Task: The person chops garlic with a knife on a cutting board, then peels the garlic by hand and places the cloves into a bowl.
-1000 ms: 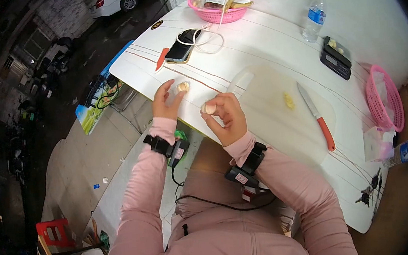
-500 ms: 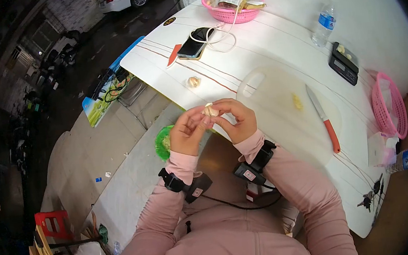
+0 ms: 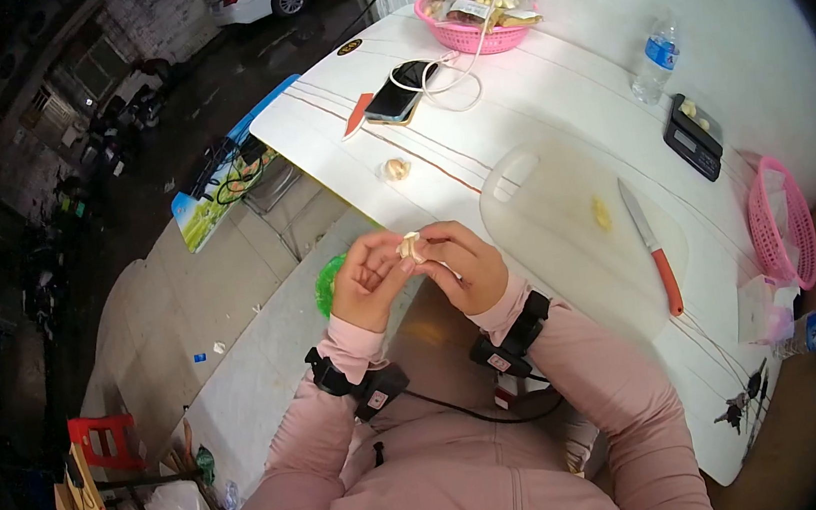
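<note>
Between the fingertips of both hands is a garlic bulb (image 3: 410,247), pale and partly covered by my fingers. My left hand (image 3: 371,279) pinches it from the left. From the other side my right hand (image 3: 469,263) grips it with thumb and forefinger. Both hands are just off the near edge of the white table (image 3: 548,68). A green bag or bowl (image 3: 329,284) is partly hidden behind my left hand. Beyond my hands another garlic piece (image 3: 397,169) lies on the table. A cutting board (image 3: 567,237) with a small yellowish heap (image 3: 602,214) is to the right.
On the board's right side lies a knife (image 3: 651,245) with an orange handle. Farther back are a phone (image 3: 400,95), a white cable (image 3: 457,106), an orange-and-white blade-shaped item (image 3: 359,115) and a pink basket (image 3: 479,37) of bags. A black scale (image 3: 693,140) stands near the wall.
Both hands have come slightly lower and nearer my body, still holding the garlic. The bulb is turned differently between the fingers. The whole view has shifted a little.
</note>
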{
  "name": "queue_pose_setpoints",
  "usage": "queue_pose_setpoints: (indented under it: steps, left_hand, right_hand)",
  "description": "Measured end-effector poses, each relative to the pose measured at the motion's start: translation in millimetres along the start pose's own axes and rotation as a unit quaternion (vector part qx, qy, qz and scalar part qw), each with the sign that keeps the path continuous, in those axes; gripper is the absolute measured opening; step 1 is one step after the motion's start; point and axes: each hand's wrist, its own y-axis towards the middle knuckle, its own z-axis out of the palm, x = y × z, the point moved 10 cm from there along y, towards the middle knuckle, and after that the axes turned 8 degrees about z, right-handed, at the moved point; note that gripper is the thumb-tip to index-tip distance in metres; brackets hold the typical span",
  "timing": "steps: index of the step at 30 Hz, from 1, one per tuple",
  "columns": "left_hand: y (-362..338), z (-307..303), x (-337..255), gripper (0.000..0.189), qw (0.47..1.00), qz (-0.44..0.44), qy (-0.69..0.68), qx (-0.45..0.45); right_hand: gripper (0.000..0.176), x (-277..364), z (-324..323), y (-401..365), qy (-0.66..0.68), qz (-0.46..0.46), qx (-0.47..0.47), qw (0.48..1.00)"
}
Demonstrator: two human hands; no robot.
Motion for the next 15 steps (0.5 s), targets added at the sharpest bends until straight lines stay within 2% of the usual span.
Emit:
queue_pose_setpoints:
  steps: [9,12,14,15]
  left_hand:
    - [-2,5,-4,0.035,1.000,-0.013,0.002,0.008]
    - [-4,0,-1,0.036,0.999,-0.024,0.023,-0.015]
    - [-3,-3,0,0.033,0.999,-0.026,0.033,-0.015]
    - [-2,-2,-1,0.033,0.999,-0.026,0.032,-0.015]
  right_hand:
    - [0.028,10,4,0,0.000,-0.029,0.012,1.000]
    - [0.019,14,5,0,0.019,-0.026,0.006,0.999]
    - [0.018,-5,11,0,0.111,0.113,0.048,0.986]
    - [0.018,-5,11,0,0.111,0.112,0.048,0.986]
